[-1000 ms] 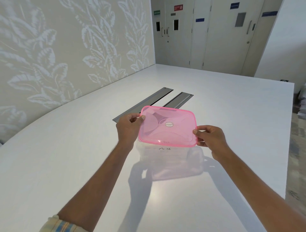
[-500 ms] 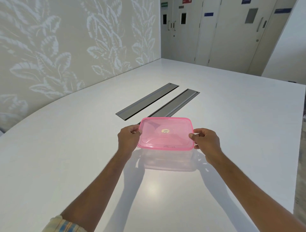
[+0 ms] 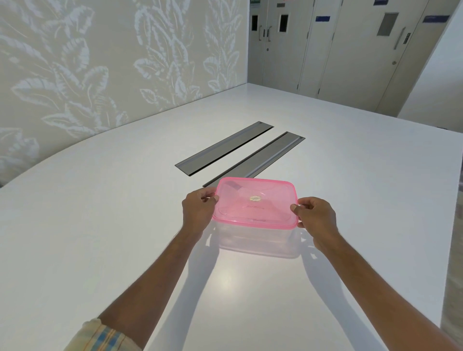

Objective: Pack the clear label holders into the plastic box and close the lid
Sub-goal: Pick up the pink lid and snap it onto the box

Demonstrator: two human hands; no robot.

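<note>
A white table carries the clear plastic box.

pink lid, white table, leaf-patterned wall

Plastic box: clear, rectangular, stood upright on white table. Lid: translucent pink, small oval sticker at centre, lay level atop the box rim. Contents indistinct through walls.

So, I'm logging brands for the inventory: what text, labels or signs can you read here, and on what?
Nothing is legible.
Oval sticker on the pink lid: too small to read.
Script mark on the lid: unreadable.
Blue door signs: blurred.
Green sign above the far door: cut off, unreadable.
</note>
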